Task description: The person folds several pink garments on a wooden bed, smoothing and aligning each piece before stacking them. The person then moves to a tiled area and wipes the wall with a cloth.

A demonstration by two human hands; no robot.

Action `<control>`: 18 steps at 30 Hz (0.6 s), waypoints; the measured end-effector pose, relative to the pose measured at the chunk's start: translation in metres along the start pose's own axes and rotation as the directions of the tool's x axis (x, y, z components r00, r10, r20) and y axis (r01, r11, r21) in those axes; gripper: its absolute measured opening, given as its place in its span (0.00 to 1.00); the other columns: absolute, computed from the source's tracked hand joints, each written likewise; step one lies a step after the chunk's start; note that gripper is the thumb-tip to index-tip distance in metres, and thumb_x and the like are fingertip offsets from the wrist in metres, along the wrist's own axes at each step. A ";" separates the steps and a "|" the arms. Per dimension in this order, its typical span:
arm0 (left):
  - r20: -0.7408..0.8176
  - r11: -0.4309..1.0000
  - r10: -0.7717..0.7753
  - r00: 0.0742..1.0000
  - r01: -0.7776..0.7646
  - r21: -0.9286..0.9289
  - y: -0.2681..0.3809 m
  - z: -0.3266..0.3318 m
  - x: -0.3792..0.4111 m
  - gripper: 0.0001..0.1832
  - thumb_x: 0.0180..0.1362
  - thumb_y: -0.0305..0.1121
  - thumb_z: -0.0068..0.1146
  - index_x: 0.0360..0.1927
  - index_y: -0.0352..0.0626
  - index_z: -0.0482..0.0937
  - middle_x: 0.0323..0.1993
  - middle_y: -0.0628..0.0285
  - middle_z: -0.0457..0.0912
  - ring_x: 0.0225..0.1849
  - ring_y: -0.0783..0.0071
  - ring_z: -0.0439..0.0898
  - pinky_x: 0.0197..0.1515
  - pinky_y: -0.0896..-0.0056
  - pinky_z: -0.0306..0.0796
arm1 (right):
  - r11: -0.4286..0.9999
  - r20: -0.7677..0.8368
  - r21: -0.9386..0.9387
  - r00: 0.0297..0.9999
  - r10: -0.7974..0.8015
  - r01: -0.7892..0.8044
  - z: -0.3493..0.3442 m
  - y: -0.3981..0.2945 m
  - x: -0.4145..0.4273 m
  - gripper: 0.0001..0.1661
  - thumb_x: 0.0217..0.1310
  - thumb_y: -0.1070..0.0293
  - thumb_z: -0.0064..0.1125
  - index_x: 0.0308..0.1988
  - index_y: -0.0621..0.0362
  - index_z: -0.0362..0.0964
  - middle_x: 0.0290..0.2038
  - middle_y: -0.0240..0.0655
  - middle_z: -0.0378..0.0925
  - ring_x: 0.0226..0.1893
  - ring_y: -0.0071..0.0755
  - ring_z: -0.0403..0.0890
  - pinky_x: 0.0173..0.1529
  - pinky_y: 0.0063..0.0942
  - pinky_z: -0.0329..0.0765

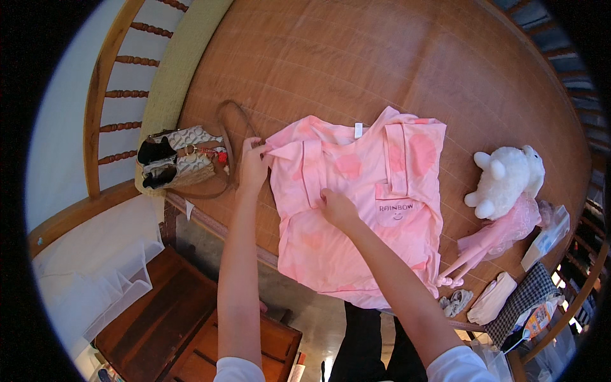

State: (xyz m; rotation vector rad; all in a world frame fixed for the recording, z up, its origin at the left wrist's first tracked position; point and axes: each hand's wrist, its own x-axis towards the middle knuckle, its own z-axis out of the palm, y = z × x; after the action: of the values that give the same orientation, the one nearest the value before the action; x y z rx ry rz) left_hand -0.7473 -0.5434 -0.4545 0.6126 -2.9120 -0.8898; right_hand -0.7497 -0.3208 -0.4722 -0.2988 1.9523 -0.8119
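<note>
A pink patterned short-sleeved shirt (334, 243) lies front up on a brown woven mat (305, 62), its neckline away from me and its hem over the near edge. Both sleeves are folded inward over the front; the right one reaches a chest pocket with printed lettering and a smiling face. My left hand (253, 162) pinches the fabric at the shirt's left shoulder. My right hand (337, 208) is at the cuff of the left sleeve, with fingers curled; whether it grips the cloth is unclear.
A patterned handbag (191, 155) with a brown strap lies left of the shirt. To the right are a white plush toy (508, 176), pink sheer fabric (510, 224), a plastic packet (545, 238) and folded cloths (492, 298). A wooden railing (93, 119) borders the left; brown wooden furniture (162, 310) stands below.
</note>
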 end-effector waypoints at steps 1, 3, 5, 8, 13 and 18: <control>-0.024 1.000 -0.023 0.999 0.023 -0.002 -0.001 -0.003 0.001 0.11 0.40 0.23 0.56 0.31 0.36 0.76 0.41 0.52 0.67 0.42 0.60 0.69 0.41 0.70 0.66 | 1.000 0.037 -0.022 0.999 0.005 -0.004 -0.001 -0.001 -0.005 0.19 0.50 0.58 0.47 0.39 0.60 0.66 0.35 0.47 0.73 0.39 0.48 0.73 0.40 0.39 0.70; -0.072 0.998 -0.063 0.995 0.063 -0.012 0.002 -0.004 0.004 0.08 0.42 0.22 0.54 0.29 0.35 0.75 0.37 0.53 0.68 0.38 0.60 0.71 0.39 0.71 0.67 | 0.998 0.073 -0.028 0.996 0.049 -0.047 -0.004 -0.001 -0.015 0.19 0.51 0.58 0.46 0.38 0.60 0.67 0.35 0.47 0.73 0.39 0.48 0.73 0.40 0.39 0.70; -0.140 0.988 -0.146 0.979 0.136 -0.079 0.012 0.002 0.002 0.10 0.44 0.22 0.51 0.33 0.34 0.73 0.36 0.52 0.69 0.38 0.60 0.71 0.38 0.70 0.67 | 0.992 0.075 0.005 0.989 0.126 -0.127 -0.008 0.000 -0.025 0.19 0.51 0.57 0.46 0.38 0.60 0.67 0.34 0.49 0.73 0.38 0.49 0.73 0.40 0.39 0.70; -0.335 0.961 -0.243 0.911 0.179 -0.209 0.017 0.020 -0.004 0.13 0.43 0.25 0.53 0.35 0.34 0.70 0.36 0.51 0.69 0.36 0.60 0.71 0.36 0.71 0.66 | 0.960 -0.021 0.246 0.989 0.145 -0.136 -0.011 0.014 -0.028 0.21 0.51 0.54 0.47 0.38 0.61 0.67 0.34 0.51 0.72 0.37 0.47 0.74 0.39 0.37 0.70; -0.235 0.834 -0.546 0.804 0.550 -0.054 0.031 0.025 -0.036 0.17 0.38 0.33 0.61 0.28 0.32 0.69 0.29 0.51 0.70 0.32 0.62 0.71 0.34 0.72 0.66 | 0.963 -0.736 0.250 0.666 0.121 0.102 -0.090 0.063 -0.025 0.24 0.42 0.64 0.60 0.39 0.64 0.63 0.32 0.43 0.69 0.35 0.40 0.70 0.40 0.33 0.66; -0.130 0.685 -0.708 0.694 0.630 -0.365 0.025 0.036 -0.034 0.22 0.36 0.40 0.65 0.26 0.32 0.69 0.28 0.58 0.73 0.27 0.70 0.72 0.30 0.74 0.67 | 0.839 -0.764 0.543 0.436 0.475 0.036 -0.171 0.107 -0.017 0.29 0.38 0.62 0.64 0.39 0.65 0.61 0.34 0.38 0.67 0.37 0.33 0.69 0.42 0.28 0.66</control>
State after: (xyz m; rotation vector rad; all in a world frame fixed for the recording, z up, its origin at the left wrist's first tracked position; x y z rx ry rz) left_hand -0.7304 -0.4929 -0.4684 1.6897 -2.2186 -1.1464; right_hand -0.8731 -0.1607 -0.4766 0.9122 2.5200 -1.4173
